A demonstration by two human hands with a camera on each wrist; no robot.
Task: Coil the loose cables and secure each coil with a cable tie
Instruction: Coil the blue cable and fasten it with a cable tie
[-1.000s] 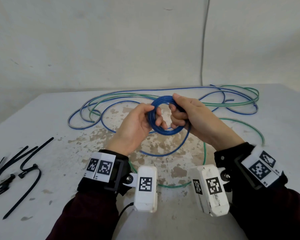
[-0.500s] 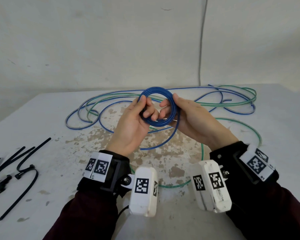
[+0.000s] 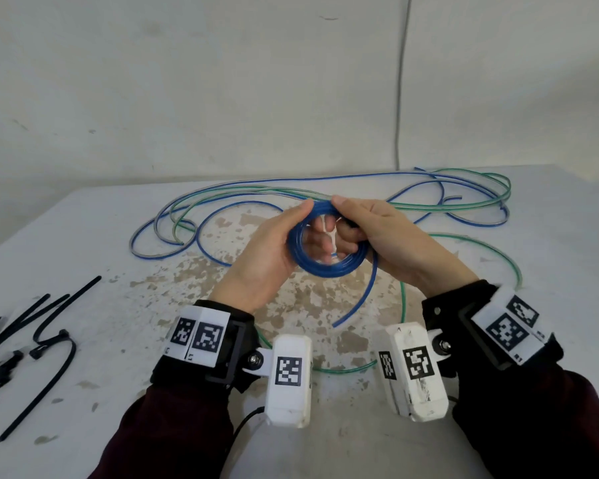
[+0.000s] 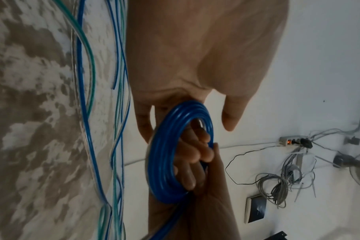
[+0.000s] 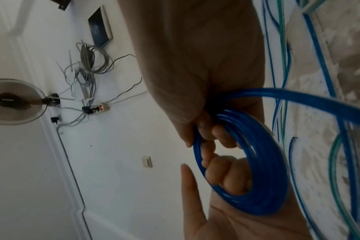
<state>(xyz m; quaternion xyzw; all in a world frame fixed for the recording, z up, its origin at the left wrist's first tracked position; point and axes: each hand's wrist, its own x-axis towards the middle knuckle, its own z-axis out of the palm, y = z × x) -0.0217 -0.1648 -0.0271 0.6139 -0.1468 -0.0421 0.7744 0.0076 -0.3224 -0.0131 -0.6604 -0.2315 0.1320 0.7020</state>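
Both hands hold a blue cable coil (image 3: 325, 267) above the middle of the table. My left hand (image 3: 281, 243) grips its left side, thumb on top, and the palm shows in the left wrist view (image 4: 195, 65). My right hand (image 3: 363, 226) pinches the top right, with fingers curled through the ring (image 4: 197, 151). In the right wrist view the coil (image 5: 261, 178) sits between both hands. A short blue tail (image 3: 357, 305) hangs from the coil, its end free. A loose green cable (image 3: 498, 250) lies beneath and to the right.
More blue and green cables (image 3: 242, 191) sprawl across the far half of the worn white table (image 3: 118, 264). Several black cable ties (image 3: 45, 326) lie at the left edge. A grey wire (image 3: 400, 98) runs down the wall behind.
The coil was turned between the hands and took up more cable. The long blue loop trailing on the table has shrunk to a short tail with a free end.
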